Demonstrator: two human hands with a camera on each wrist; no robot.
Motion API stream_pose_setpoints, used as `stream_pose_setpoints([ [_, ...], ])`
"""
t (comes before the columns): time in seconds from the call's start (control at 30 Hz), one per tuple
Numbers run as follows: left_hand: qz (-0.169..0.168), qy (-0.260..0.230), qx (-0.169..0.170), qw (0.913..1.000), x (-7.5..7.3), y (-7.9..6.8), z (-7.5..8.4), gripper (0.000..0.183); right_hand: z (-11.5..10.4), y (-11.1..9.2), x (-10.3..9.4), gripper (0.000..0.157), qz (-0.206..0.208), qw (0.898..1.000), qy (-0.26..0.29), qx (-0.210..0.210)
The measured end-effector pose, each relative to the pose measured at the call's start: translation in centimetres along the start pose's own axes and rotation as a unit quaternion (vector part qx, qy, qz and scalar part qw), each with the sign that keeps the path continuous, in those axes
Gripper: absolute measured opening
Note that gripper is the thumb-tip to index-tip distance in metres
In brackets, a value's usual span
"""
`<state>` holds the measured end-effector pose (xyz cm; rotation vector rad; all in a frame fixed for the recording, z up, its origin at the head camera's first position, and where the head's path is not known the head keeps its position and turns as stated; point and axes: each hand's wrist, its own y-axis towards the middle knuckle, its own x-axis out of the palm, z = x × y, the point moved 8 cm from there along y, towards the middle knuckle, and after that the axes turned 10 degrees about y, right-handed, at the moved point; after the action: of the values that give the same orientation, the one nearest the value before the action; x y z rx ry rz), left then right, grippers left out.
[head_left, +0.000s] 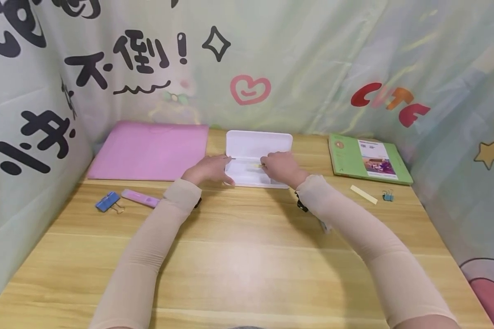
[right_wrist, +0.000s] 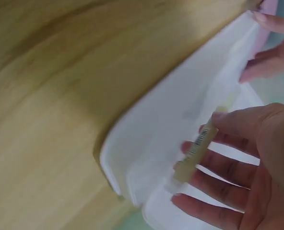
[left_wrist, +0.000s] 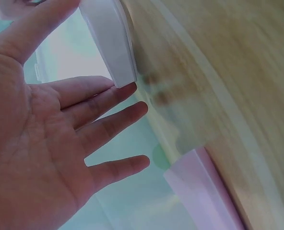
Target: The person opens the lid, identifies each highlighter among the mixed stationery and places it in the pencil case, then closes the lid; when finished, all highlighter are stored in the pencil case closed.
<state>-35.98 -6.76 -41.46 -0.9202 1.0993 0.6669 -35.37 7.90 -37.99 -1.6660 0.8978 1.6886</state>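
An open white pencil case (head_left: 251, 181) lies near the back of the table, lid leaning up behind. My left hand (head_left: 211, 169) holds its left end, thumb at the front corner and fingers towards the hinge side. In the left wrist view the fingers of the left hand (left_wrist: 75, 124) are spread, the nearer ones touching the case's corner (left_wrist: 111, 43). My right hand (head_left: 283, 167) is over the case's right half. In the right wrist view the right hand (right_wrist: 247, 163) pinches a pale yellow highlighter (right_wrist: 198, 146) with a barcode, above the case's inside (right_wrist: 156, 124).
A pink folder (head_left: 152, 151) lies back left, with a blue binder clip (head_left: 108, 201) and a lilac cutter (head_left: 140, 198) before it. At right are a green book (head_left: 368, 160), a pale yellow strip (head_left: 364, 194) and a small teal binder clip (head_left: 388, 196). A printed curtain (head_left: 304, 68) hangs behind.
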Motion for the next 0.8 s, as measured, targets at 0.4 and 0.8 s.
stream_pose_setpoints([
  [0.4,-0.002,0.005,-0.009,0.9999,0.2,0.2,0.1,0.097,-0.7,0.6,1.9,0.011,-0.033,0.999,0.023,-0.002],
  [0.8,0.001,0.000,-0.003,1.0000,-0.3,-0.4,0.2,0.093,1.1,-1.0,0.0,0.020,-0.036,0.998,0.031,0.047],
])
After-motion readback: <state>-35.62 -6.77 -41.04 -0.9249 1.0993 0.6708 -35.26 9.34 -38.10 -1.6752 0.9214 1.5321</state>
